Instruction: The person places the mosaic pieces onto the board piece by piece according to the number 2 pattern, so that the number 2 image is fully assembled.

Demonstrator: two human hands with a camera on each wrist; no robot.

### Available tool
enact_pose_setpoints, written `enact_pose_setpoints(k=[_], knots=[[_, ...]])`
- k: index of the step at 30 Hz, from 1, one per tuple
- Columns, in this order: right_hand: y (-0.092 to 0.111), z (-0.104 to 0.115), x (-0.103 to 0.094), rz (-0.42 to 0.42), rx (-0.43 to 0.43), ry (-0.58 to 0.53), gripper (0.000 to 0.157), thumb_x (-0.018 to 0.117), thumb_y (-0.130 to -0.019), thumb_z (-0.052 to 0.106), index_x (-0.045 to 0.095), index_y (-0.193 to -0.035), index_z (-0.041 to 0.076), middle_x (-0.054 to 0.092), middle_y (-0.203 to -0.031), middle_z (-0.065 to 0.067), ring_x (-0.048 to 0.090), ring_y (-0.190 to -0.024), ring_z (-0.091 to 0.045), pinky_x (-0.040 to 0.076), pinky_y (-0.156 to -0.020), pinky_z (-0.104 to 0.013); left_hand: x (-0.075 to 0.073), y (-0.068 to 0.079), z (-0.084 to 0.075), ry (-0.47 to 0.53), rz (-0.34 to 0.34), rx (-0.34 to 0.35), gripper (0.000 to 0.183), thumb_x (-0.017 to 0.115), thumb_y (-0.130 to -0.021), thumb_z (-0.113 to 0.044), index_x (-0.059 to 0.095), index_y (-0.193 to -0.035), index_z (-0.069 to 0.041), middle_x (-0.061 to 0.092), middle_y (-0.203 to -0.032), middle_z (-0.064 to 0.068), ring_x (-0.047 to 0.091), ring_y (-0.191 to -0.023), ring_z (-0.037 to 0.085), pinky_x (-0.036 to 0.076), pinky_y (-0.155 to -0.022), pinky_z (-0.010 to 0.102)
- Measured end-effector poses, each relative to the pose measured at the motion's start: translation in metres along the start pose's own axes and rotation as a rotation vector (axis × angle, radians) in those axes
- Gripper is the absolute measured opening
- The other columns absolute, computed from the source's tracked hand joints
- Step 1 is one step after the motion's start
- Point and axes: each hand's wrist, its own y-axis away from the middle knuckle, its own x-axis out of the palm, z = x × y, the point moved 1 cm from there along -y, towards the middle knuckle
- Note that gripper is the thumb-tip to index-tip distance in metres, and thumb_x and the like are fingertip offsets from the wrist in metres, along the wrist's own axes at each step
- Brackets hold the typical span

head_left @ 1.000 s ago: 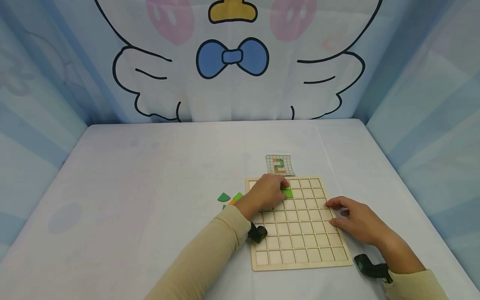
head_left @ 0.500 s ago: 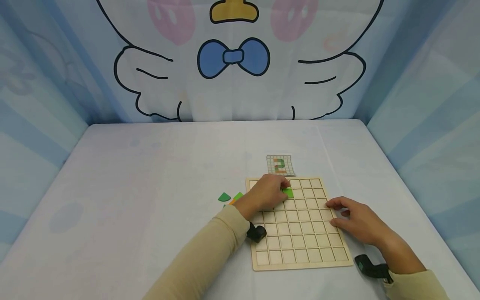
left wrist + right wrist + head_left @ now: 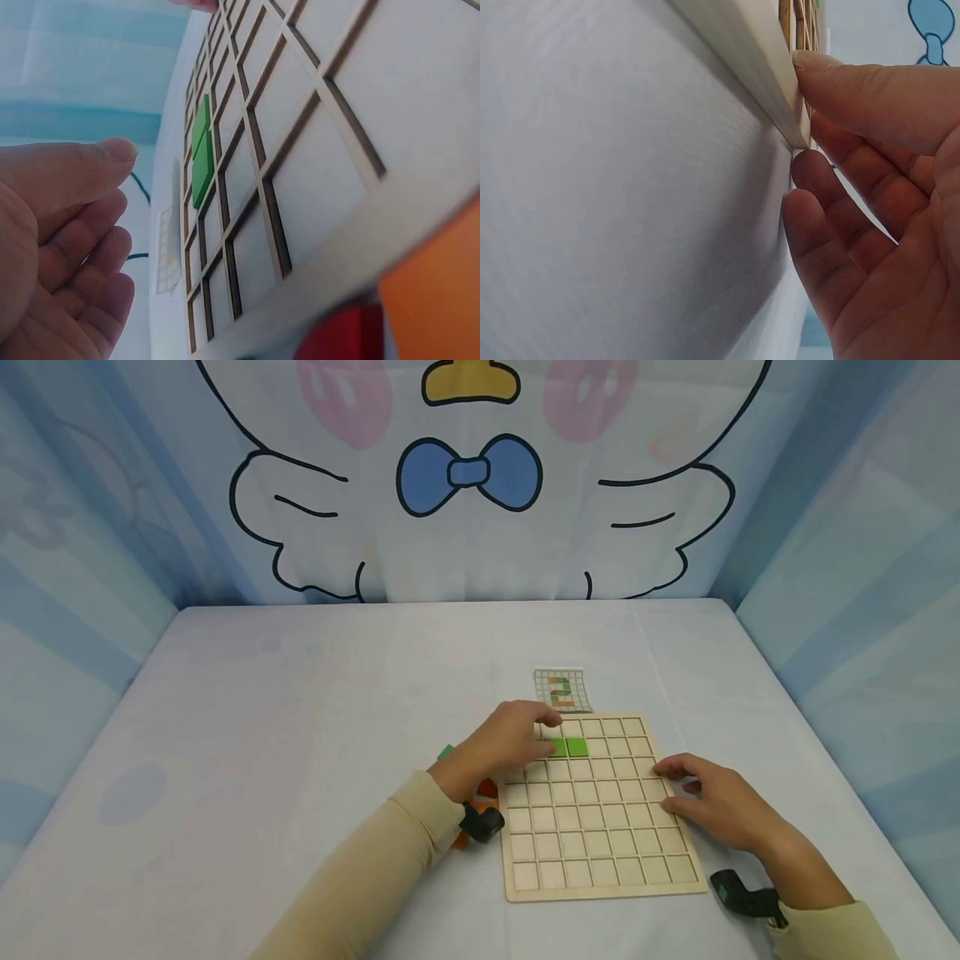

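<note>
Two green square tiles lie side by side in cells near the far end of the wooden grid board. My left hand hovers at the board's far left, just beside the left tile, its fingers loosely bent. In the left wrist view that hand holds nothing and is apart from the green tiles. My right hand rests at the board's right edge. In the right wrist view its thumb touches the wooden rim, with the other fingers relaxed alongside.
A small printed grid card with a coloured figure lies just beyond the board. Left of the board, partly hidden by my left arm, are a green piece and red and orange pieces. A white cloth covers the table.
My left hand has let go of a green tile and moved slightly left, uncovering a second tile beside the first. The right hand stays at the board's edge.
</note>
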Motion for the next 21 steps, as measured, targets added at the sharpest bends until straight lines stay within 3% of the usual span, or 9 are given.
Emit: enact_pose_setpoints(k=[15,21], knots=[[0.001,0.0,0.0,0.005,0.017,-0.011,0.041,0.074,-0.091,0.015,0.061,-0.128,0.003,0.063,-0.125,-0.017,0.061,-0.106,-0.034,0.048,-0.089,-0.052,-0.024,0.033,0.03,-0.006,-0.036,-0.057,0.038,0.072,-0.093,-0.015,0.065,-0.13,-0.008,0.064,-0.129,0.003,0.052,-0.127,0.024,0.043,-0.104,0.04],[0.001,0.0,-0.001,-0.007,-0.003,0.006,0.04,0.074,-0.09,0.015,0.061,-0.127,0.004,0.064,-0.124,-0.014,0.061,-0.106,-0.032,0.049,-0.088,-0.049,-0.033,0.041,0.045,-0.029,-0.054,-0.12,0.039,0.073,-0.092,-0.016,0.065,-0.13,-0.01,0.063,-0.129,0.003,0.053,-0.125,0.024,0.042,-0.105,0.04]])
